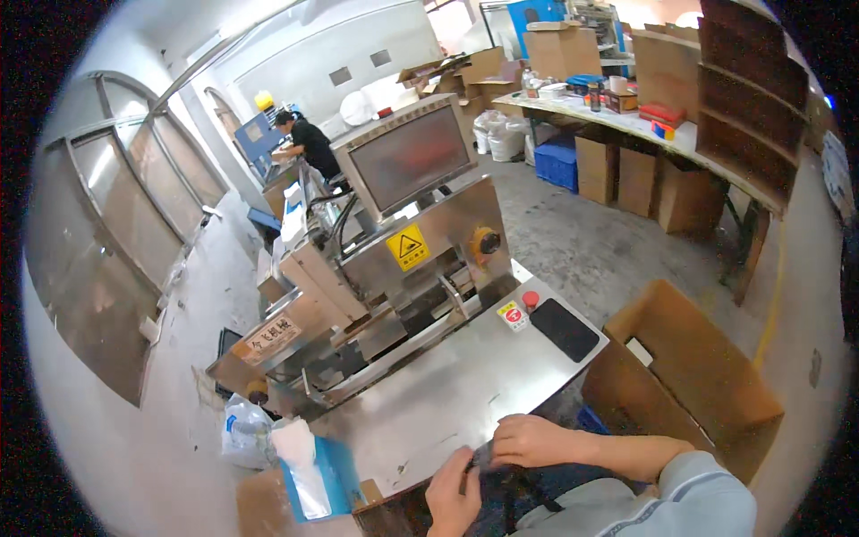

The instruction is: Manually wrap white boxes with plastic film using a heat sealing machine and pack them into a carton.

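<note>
Dark item (pixel 483 457), small and partly covered by fingers, is located at the near edge of the metal worktop (pixel 420 421), between the two hands. Its exact kind cannot be determined.

Left hand (pixel 455 494): positioned at the left end of the item, fingers bent, thumb side toward it. The grip is narrow, with the item pinched at the fingertips.

Right hand (pixel 530 441): positioned at the right end of the item, palm down, fingers curled over it. The grip is narrow and holds the item; the fingertip contact is hidden.

Machine (pixel 367 313): stands beyond the worktop, fitted with a tilted display screen (pixel 412 159), a yellow warning label (pixel 409 247) and, at the right, a round knob (pixel 486 240).

Worktop right end: a red button (pixel 531 298) is located just beside a black rectangular pad (pixel 564 329).

Near left: a blue box (pixel 333 479) stands beside a clear plastic bag (pixel 246 434).

Right: an open cardboard box (pixel 716 371) stands beside the worktop.

Far left: a person in black (pixel 313 148) leans forward.
</note>
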Demonstrator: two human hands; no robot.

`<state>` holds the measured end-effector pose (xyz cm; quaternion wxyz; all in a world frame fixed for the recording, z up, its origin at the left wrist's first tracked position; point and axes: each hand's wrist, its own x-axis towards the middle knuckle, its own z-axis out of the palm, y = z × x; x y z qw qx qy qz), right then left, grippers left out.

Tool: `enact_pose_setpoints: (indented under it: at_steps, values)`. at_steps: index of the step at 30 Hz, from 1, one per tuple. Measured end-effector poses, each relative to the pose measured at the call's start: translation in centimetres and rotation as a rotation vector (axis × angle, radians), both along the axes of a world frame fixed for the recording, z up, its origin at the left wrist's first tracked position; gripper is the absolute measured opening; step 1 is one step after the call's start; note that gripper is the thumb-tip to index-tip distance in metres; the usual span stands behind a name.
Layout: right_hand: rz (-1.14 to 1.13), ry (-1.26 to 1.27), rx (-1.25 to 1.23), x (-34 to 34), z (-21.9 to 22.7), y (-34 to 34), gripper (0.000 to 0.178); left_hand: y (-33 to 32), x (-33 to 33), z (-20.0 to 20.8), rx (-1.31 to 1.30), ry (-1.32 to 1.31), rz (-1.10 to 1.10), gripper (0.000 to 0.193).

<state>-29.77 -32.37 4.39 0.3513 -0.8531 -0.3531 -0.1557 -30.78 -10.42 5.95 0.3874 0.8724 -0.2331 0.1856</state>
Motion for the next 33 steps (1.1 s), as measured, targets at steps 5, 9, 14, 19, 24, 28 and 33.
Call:
enact_pose_setpoints:
  at_steps: [5,9,14,19,24,28,33]
  values:
    - [0.023,0.083,-0.178,-0.1,-1.4,0.1,0.022,-0.9,1.5,3.4,0.216,0.332,-0.424,0.036]
    - [0.005,0.284,-0.293,0.1,-1.5,-0.9,0.025,1.0,3.3,-0.1,0.433,0.337,-0.467,0.025]
    - [0.305,0.55,-0.052,-0.1,-1.9,-3.7,0.038,2.9,3.7,1.7,0.441,0.567,-0.544,0.022]
    - [0.31,0.551,0.142,3.2,0.7,-4.9,0.014,5.4,6.5,3.4,0.32,0.653,-0.565,0.021]
    - [0.182,0.482,0.07,11.1,-1.1,-4.3,0.021,6.4,13.9,2.0,0.319,0.823,-0.453,0.019]
    - [-0.02,0.753,-0.102,18.9,-0.2,-1.7,0.023,8.9,23.5,-2.7,0.141,0.884,-0.402,0.025]
    - [-0.02,0.468,-0.125,29.5,-2.5,0.1,0.027,9.8,33.5,-1.8,0.027,0.999,-0.243,0.025]
